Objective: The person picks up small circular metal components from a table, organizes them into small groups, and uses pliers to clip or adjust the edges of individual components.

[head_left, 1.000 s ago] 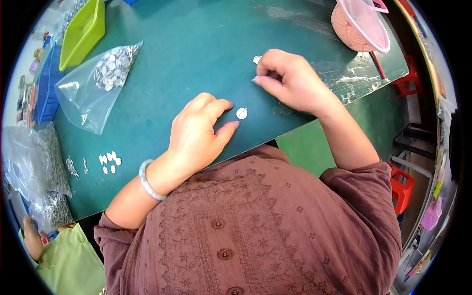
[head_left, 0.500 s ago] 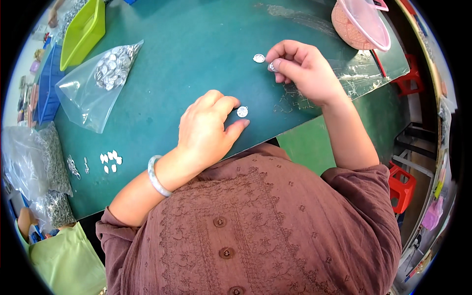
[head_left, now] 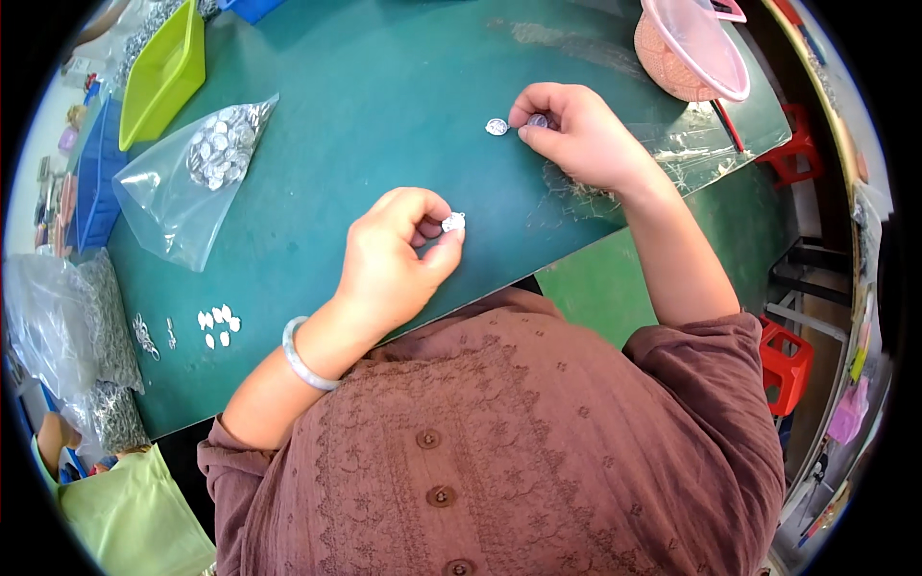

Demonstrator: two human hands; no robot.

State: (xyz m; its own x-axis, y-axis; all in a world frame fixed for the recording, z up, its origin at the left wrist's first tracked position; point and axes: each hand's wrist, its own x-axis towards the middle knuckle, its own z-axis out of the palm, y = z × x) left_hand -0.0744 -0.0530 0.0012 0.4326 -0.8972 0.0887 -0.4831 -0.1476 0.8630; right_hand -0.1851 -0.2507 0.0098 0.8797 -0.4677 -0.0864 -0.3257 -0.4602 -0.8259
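Observation:
My left hand (head_left: pixel 394 254) pinches a small round silver charm (head_left: pixel 454 222) with a loop between thumb and forefinger, just over the green tabletop. Farther off to the right, my right hand (head_left: pixel 591 139) is closed, with another silver disc charm (head_left: pixel 538 121) held within its curled fingers. Just left of those fingertips, a flat silver charm (head_left: pixel 497 127) lies on the table. To the left, a clear plastic bag (head_left: pixel 178 206) rests on its side with many silver discs (head_left: pixel 221 146) gathered in its far end.
Several small silver pieces (head_left: pixel 219 324) and short chains (head_left: pixel 144 336) lie at the near left. Beyond them are bags of metal parts (head_left: pixel 106 317), a blue bin (head_left: pixel 96 182) and a lime-green tray (head_left: pixel 163 72). A pink basket (head_left: pixel 672 62) stands at the far right, near a red stool (head_left: pixel 795 149).
The thumb and forefinger of my left hand have closed on the charm that lay between them. My right fingers have curled further, and their charm now sits deeper in the hand.

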